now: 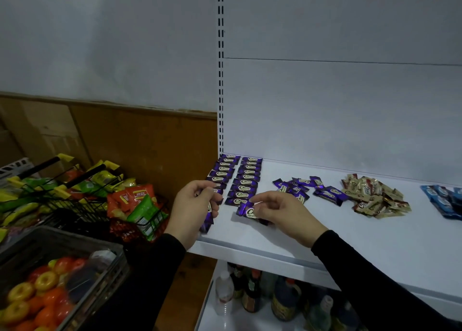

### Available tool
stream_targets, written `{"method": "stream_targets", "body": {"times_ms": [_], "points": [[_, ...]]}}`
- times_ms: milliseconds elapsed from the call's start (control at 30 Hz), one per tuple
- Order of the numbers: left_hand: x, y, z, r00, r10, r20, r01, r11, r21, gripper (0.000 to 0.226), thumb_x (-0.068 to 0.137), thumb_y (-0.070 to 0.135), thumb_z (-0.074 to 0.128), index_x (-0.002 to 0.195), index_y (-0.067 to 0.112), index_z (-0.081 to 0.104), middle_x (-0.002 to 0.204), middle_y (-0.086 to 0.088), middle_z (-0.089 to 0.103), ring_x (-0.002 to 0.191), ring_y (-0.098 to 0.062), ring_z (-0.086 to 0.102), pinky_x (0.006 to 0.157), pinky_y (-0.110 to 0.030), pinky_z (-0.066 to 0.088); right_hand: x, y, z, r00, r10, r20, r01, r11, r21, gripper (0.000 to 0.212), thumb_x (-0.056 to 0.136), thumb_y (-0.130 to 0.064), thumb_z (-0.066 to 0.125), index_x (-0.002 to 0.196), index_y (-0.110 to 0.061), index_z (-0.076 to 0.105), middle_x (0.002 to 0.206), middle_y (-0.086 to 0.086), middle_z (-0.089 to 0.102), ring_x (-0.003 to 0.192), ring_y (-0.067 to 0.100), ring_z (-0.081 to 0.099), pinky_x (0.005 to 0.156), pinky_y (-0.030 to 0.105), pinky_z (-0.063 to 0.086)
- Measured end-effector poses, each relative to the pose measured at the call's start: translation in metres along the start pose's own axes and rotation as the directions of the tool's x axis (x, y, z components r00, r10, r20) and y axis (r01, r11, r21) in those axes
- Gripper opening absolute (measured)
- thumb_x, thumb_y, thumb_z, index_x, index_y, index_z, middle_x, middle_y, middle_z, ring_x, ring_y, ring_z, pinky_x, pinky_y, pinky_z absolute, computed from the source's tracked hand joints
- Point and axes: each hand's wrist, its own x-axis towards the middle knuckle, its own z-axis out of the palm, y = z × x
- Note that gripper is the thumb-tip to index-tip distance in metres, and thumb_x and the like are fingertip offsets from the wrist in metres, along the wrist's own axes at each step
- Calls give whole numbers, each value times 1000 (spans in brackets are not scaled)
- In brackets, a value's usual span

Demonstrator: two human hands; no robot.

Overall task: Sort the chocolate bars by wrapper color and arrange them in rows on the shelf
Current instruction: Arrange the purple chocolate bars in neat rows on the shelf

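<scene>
From the head camera, a white shelf (325, 230) runs across the right of the view, and both hands work at its left end.

The left hand (197, 205) has its fingers curled around one or more purple bars (208, 218) that hang down from the grip over the shelf's front left corner; how many it holds cannot be told. The right hand (280, 212) pinches another purple bar (246, 212) between thumb and fingertips, the bar low over the shelf or touching it, just in front of the right purple row. Both arms wear black sleeves (375, 275).

Two rows of purple bars run from the back wall toward the front edge: the left row (221, 172), partly hidden by the left hand, and the right row (246, 180), whose nearest bar lies just behind the pinched one.

To the right, a loose pile of purple bars (307, 189) lies unsorted. Further right sits a heap of gold bars (372, 197), and at the frame's right edge some blue bars (445, 200), cut off by the border.

Below the shelf, bottles (282, 298) stand on a lower level. To the left, a wire basket (82, 205) holds snack packets in green, yellow and orange, and a grey crate (82, 275) holds fruit-like items.
</scene>
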Motion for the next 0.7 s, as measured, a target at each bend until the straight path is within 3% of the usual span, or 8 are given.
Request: {"method": "stream_targets", "body": {"times_ms": [133, 267, 400, 567, 700], "points": [[3, -1, -8, 999, -15, -30, 15, 1000, 0, 15, 103, 9, 50, 109, 13, 63, 85, -10, 70, 56, -10, 57, 51, -22, 51, 9, 7, 14, 995, -93, -21, 86, 970, -228, 8, 89, -17, 69, 93, -24, 71, 82, -11, 70, 75, 1, 65, 70, 15, 49], [6, -2, -12, 999, -15, -34, 15, 1000, -2, 16, 103, 10, 49, 110, 13, 63, 85, -9, 69, 57, -10, 56, 51, -21, 51, 7, 9, 24, 969, -234, -78, 166, 853, -494, 6, 90, -28, 68, 95, -27, 71, 90, -17, 63, 87, -2, 57, 72, 11, 40], [9, -3, -15, 999, -21, -37, 20, 1000, -12, 16, 103, 11, 49, 108, 14, 64, 85, -8, 69, 56, -10, 56, 51, -22, 50, 3, 15, 12, 942, -292, -165, 185, 861, -473, 8, 91, -25, 66, 88, -32, 69, 90, -14, 65, 85, -5, 56, 72, 6, 39], [13, -4, -17, 998, -49, -44, 47, 998, -37, 16, 103, 11, 49, 106, 15, 64, 86, -8, 69, 59, -11, 55, 50, -21, 49, -1, 20, 14, 951, -309, 2, 251, 769, -588, 6, 89, -28, 68, 91, -28, 74, 91, -12, 67, 86, 1, 57, 74, 8, 38], [14, -4, -21, 998, -52, -33, 51, 997, -51, 16, 103, 12, 49, 107, 14, 64, 86, -8, 69, 58, -11, 55, 48, -22, 49, 7, 17, 26, 929, -369, 37, 303, 695, -652, 13, 91, -24, 64, 98, -21, 74, 97, -8, 66, 92, 6, 56, 82, 16, 42]]}}
